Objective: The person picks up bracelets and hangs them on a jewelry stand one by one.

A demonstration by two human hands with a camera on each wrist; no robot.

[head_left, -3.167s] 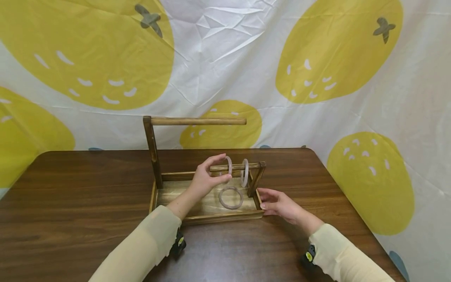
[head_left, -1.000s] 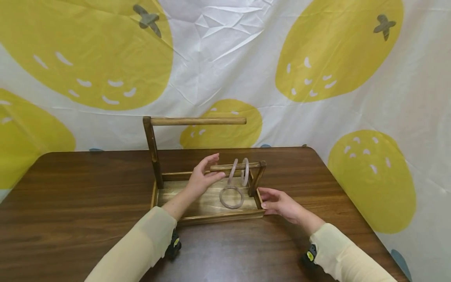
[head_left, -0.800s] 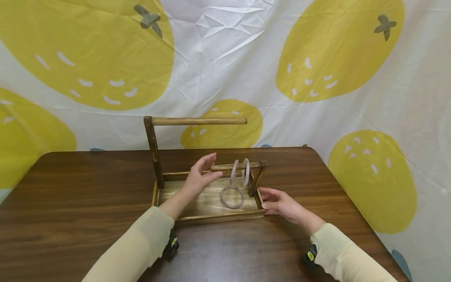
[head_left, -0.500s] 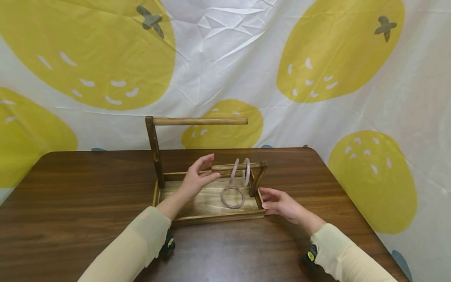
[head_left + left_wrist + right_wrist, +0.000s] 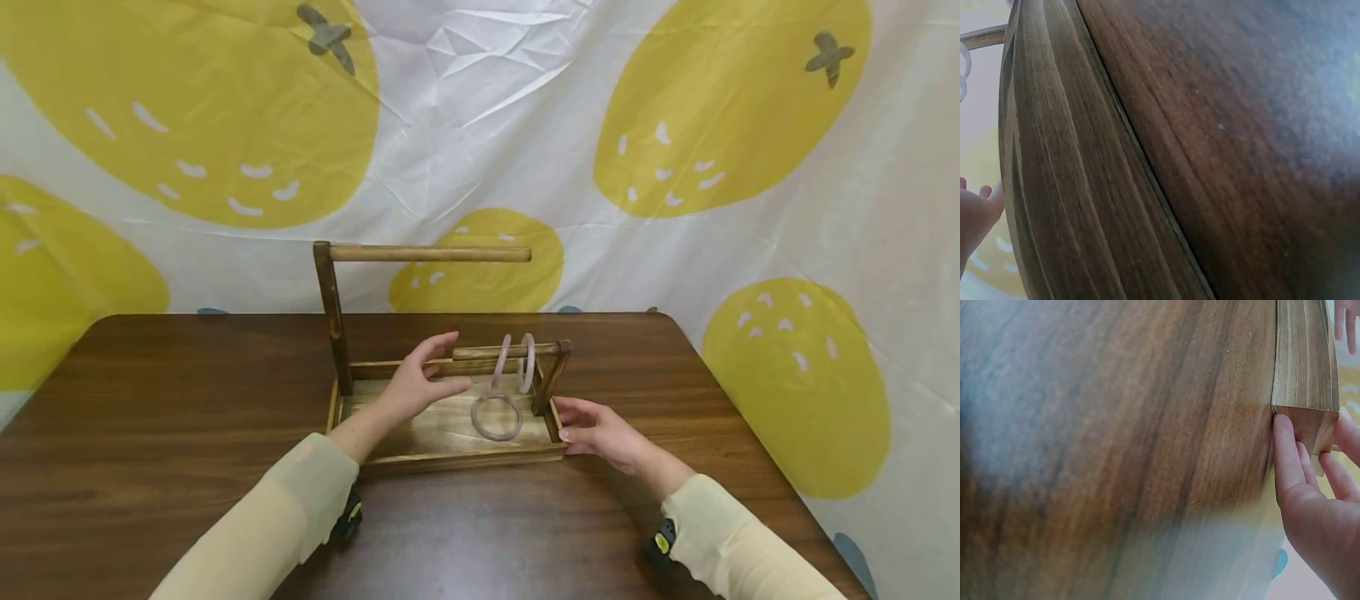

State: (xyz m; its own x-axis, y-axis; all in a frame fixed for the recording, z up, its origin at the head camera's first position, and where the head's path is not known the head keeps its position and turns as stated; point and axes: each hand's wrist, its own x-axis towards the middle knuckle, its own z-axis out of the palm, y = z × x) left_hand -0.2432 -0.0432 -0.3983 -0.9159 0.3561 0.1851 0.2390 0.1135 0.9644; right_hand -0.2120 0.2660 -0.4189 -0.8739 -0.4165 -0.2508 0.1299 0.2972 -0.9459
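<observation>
My left hand [image 5: 408, 387] hovers over the wooden bangle rack, thumb and fingers spread apart beside the free end of its lower bar [image 5: 480, 353]. Nothing is between them. Two pale translucent bangles hang on that bar: a tilted one [image 5: 500, 362] and, nearer the post, another [image 5: 532, 362]. A third bangle [image 5: 497, 437] lies flat in the rack's tray [image 5: 465, 457]. At the tray's right end, my right hand [image 5: 603, 437] holds the end wall, thumb at the rim and fingers along the outside. The right wrist view shows the right hand's fingers [image 5: 1286, 450] against the end wall.
Above the tray's left side rises a taller post [image 5: 330, 317] with a bare upper bar [image 5: 435, 254]. The rack stands on a dark wooden table [image 5: 187, 400]. Behind hangs a white cloth [image 5: 480, 125] printed with yellow fruit.
At 3.2 s ago the left hand pinched a bangle at the lower bar. It has let go, drawn back left and lowered its thumb. That bangle now hangs beside the other.
</observation>
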